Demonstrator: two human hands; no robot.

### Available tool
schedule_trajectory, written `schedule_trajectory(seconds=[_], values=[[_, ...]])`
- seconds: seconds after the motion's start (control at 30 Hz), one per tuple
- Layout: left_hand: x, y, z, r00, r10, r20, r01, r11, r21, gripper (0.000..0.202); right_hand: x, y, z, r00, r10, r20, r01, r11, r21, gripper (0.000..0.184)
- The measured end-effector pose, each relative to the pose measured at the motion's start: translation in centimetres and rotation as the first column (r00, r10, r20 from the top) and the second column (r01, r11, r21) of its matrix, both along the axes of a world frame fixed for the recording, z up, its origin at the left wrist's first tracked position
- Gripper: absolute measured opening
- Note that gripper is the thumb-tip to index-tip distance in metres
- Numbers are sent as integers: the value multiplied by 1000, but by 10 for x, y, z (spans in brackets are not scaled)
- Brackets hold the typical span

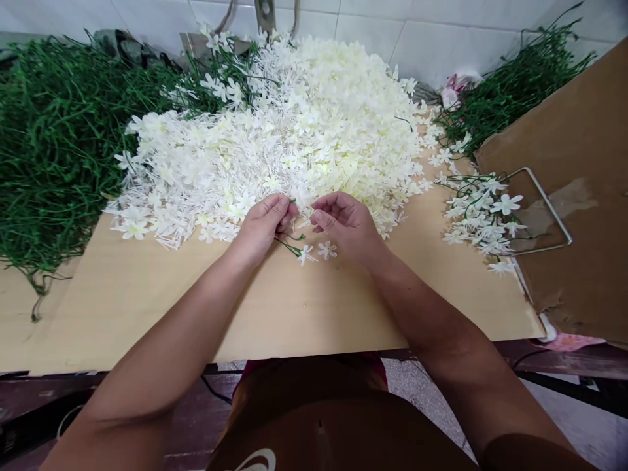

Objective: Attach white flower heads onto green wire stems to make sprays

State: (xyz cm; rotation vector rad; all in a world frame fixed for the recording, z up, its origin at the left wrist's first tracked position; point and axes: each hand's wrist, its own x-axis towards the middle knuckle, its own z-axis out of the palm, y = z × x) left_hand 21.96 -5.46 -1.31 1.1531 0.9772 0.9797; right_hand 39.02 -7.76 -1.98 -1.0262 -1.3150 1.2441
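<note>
My left hand (271,217) is closed in a pinch on a green artificial flower stem (290,247), whose tip pokes out past the thumb. Branches of that stem hang below the fingers, and one ends in a white flower (306,255). My right hand (346,219) is just to the right, thumb and fingers brought together; whatever lies between its fingertips is too small to make out. Under the right fingers a loose white flower (327,249) lies on the table. Both hands are at the front edge of a large heap of white artificial flowers (338,124).
Green stems (73,144) are piled at the left, with another bunch of green stems (520,85) at the back right. Finished-looking flower sprays (483,216) lie by a metal wire frame (549,206) and a cardboard box (574,196). Behind the wooden table (304,314) stands a tiled wall (441,46).
</note>
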Motion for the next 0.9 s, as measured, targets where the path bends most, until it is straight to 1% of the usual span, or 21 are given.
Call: schedule_trajectory(seconds=[0.07, 0.17, 0.23, 0.3, 0.37, 0.4, 0.5, 0.57, 0.63, 0.67, 0.7, 0.73, 0.77, 0.8, 0.83, 0.87, 0.9], values=[[-1, 0, 4, 997, 63, 41, -61, 997, -45, 29, -1, -6, 7, 997, 59, 46, -62, 996, 66, 45], [-2, 0, 10, 982, 170, 79, -161, 980, -115, 25, -4, -14, 13, 975, 135, 178, -169, 967, 191, 49], [-3, 1, 13, 970, 217, 106, -198, 967, -160, 21, -6, -16, 12, 955, 115, 275, -187, 949, 255, 47], [-3, 1, 15, 962, 240, 134, -211, 958, -196, 18, -8, -17, 9, 942, 72, 329, -173, 941, 289, 34], [-2, 0, 16, 958, 245, 148, -211, 954, -213, 17, -10, -16, 5, 947, 54, 317, -147, 949, 278, 21], [-1, 0, 16, 959, 241, 146, -207, 954, -215, 16, -11, -16, 3, 955, 53, 291, -131, 958, 256, 20], [3, -3, 14, 973, 201, 115, -176, 965, -193, 19, -14, -16, 2, 979, 62, 195, -98, 979, 179, 27], [5, -5, 11, 986, 144, 84, -130, 980, -153, 21, -15, -16, 4, 981, 72, 181, -106, 978, 182, 27], [5, -5, 6, 998, 55, 15, -53, 995, -88, 22, -14, -17, 8, 978, 60, 198, -103, 971, 217, 23], [4, -4, 3, 998, 24, -50, -26, 999, -34, 22, -14, -18, 10, 978, 42, 203, -89, 969, 230, 23], [1, -3, 1, 990, 30, -135, -24, 999, 45, 22, -13, -18, 12, 979, 22, 202, -70, 970, 233, 24], [-1, -2, -1, 971, 76, -227, -41, 988, 152, 24, -12, -18, 14, 981, 5, 193, -49, 973, 227, 25], [-5, -2, -2, 938, 160, -308, -71, 957, 281, 29, -11, -18, 16, 984, -8, 177, -31, 976, 215, 27], [-8, -2, -2, 895, 264, -360, -99, 904, 416, 37, -10, -17, 17, 987, -14, 162, -19, 979, 201, 29], [-11, -3, 0, 850, 362, -382, -112, 834, 541, 45, -9, -17, 18, 989, -18, 147, -11, 981, 192, 31], [-13, -5, 3, 815, 432, -386, -100, 761, 641, 51, -8, -17, 18, 991, -20, 133, -5, 982, 189, 32], [-14, -8, 7, 794, 471, -385, -65, 695, 716, 55, -7, -16, 19, 993, -24, 119, 1, 982, 191, 32]])
